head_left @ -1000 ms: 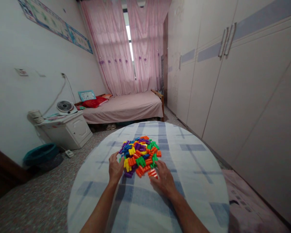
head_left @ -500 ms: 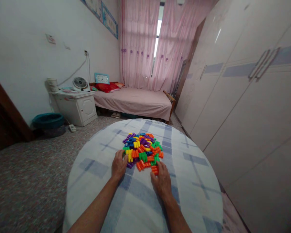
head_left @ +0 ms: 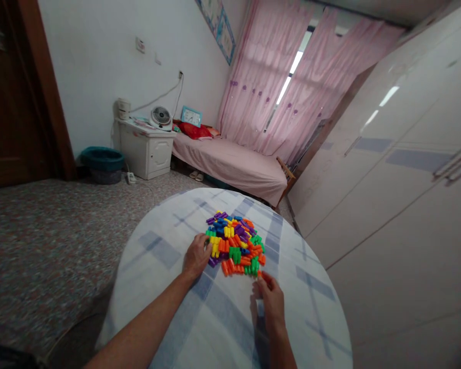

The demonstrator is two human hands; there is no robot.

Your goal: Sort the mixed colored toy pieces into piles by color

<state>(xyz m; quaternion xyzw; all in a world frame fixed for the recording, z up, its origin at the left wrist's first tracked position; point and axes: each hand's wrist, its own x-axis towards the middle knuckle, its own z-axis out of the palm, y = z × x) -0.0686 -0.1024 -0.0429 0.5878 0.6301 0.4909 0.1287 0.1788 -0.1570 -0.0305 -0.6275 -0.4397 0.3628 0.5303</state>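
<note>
A heap of colourful plastic building blocks (head_left: 235,253) lies on the round table, in orange, green, yellow, purple and blue. At the heap's left edge rests my left hand (head_left: 197,255), fingers bent and thumb a little apart, beside a yellow block (head_left: 215,246); its fingertips are partly hidden against the blocks. My right hand (head_left: 272,296) is raised slightly above the cloth at the near right of the heap. Its thumb and fingers pinch an orange block (head_left: 259,274), mostly covered by the fingers.
A blue-and-white checked cloth (head_left: 161,302) covers the table (head_left: 311,323). Beyond stand a pink bed (head_left: 230,159), a white cabinet (head_left: 146,154) with a fan (head_left: 161,117), and a teal-lined bin (head_left: 102,159). White wardrobes (head_left: 399,205) line the right side.
My right hand has drawn back from the heap's near right edge and lifted, with an orange block pinched in it. My left hand stays by the yellow block. The view has tilted and turned left.
</note>
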